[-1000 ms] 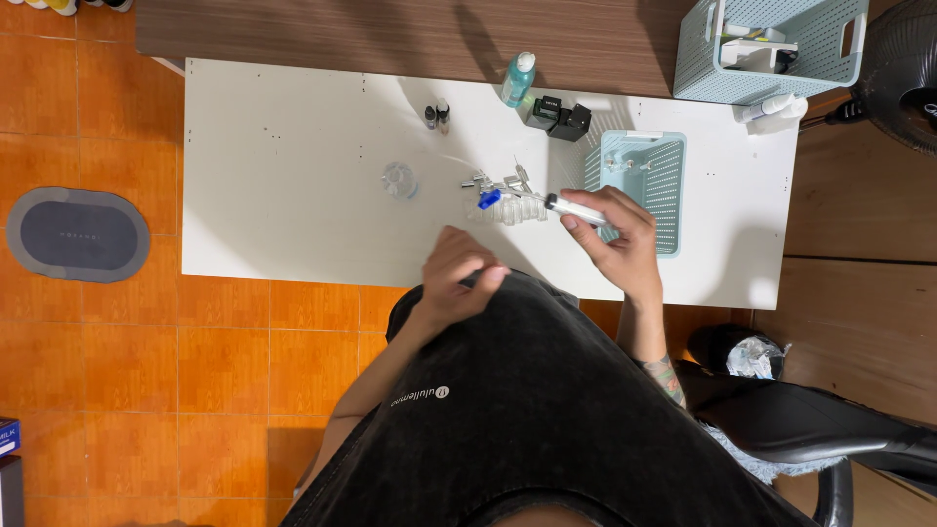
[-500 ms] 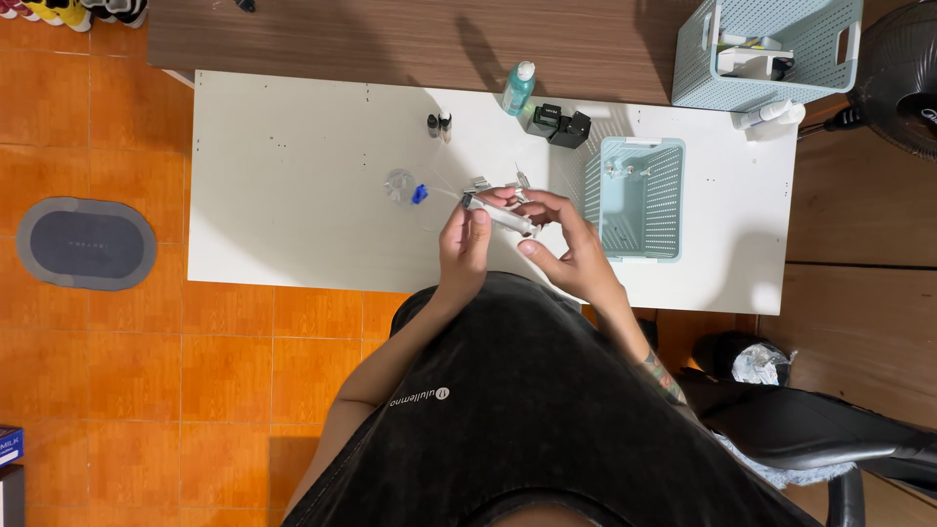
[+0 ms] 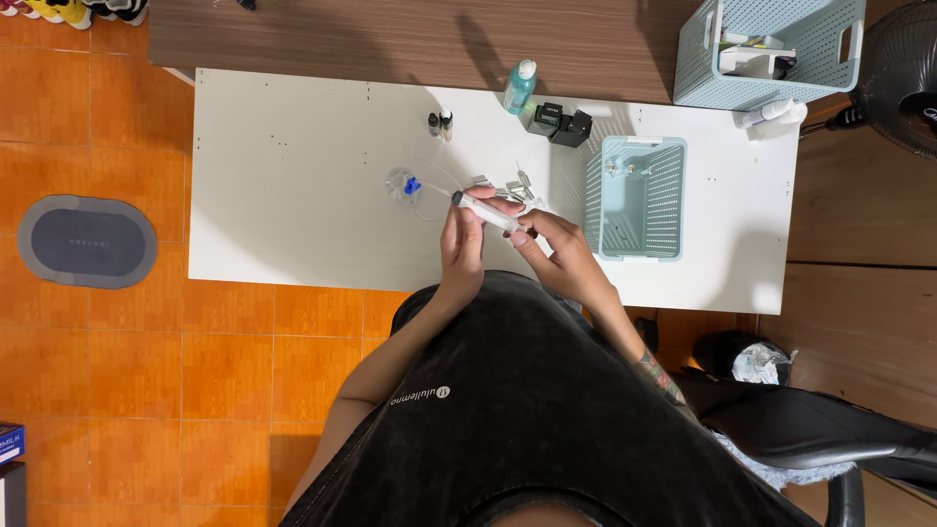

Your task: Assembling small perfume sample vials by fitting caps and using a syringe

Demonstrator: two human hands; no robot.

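White bench point(image 3: 293, 176), bearing a pale blue basket point(image 3: 639, 195) at right. Near the middle, above the front edge, left hand point(image 3: 462, 249) and right hand point(image 3: 556, 256) together, fingers of both closed around a white syringe point(image 3: 485, 211), slanted, dark tip pointing up-left. Just beyond, small metal parts point(image 3: 508, 185) and a blue-capped clear piece point(image 3: 405, 183).
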